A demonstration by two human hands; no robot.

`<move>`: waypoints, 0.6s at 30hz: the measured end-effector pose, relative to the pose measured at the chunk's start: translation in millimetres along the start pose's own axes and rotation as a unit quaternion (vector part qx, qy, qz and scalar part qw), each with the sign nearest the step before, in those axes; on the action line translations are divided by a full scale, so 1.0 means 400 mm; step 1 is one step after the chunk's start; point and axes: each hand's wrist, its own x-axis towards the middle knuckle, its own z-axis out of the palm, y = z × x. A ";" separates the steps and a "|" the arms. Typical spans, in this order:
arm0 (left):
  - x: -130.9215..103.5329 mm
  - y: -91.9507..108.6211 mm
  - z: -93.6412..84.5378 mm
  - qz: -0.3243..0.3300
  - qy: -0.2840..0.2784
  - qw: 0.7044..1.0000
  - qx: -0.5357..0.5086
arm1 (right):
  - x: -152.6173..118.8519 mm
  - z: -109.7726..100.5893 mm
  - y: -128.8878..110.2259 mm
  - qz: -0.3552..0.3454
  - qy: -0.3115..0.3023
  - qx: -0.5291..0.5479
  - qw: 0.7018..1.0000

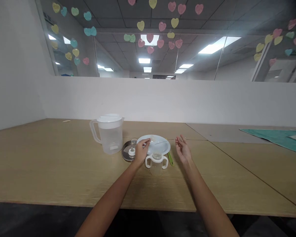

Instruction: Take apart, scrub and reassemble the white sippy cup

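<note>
My left hand (141, 152) is over the left edge of a white plate (166, 149), thumb and fingertips pinched together. Something small and clear may be between them, but it is too faint to make out. My right hand (183, 149) hovers to the right of the plate, palm turned inward, fingers loosely bent and apart, holding nothing. In front of the plate a clear baby bottle (156, 168) with two white handles stands upright, its top uncovered. A bottle teat with a white ring (132, 152) rests in a round metal dish (125, 155), partly behind my left hand. A thin stick (160, 142) lies on the plate.
A translucent lidded pitcher (111, 136) stands left of the metal dish. A green-handled utensil (170, 159) lies right of the bottle. On the far right is a teal cloth (268, 136). The wooden table (64, 171) meets a white wall at the back.
</note>
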 end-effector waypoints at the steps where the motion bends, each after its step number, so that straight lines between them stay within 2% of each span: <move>1: -0.001 -0.001 -0.002 0.006 -0.001 1.000 0.010 | -0.002 0.003 -0.001 -0.006 0.004 -0.001 1.000; 6: -0.003 -0.001 -0.008 0.036 -0.007 0.997 0.063 | 0.001 0.000 -0.005 -0.025 0.017 0.001 1.000; 12: -0.008 0.011 -0.011 0.057 -0.017 0.993 0.105 | -0.003 0.006 0.003 -0.013 0.018 0.001 1.000; 18: -0.010 0.009 -0.009 0.084 -0.059 0.983 0.151 | -0.019 0.026 -0.001 -0.020 0.000 -0.003 1.000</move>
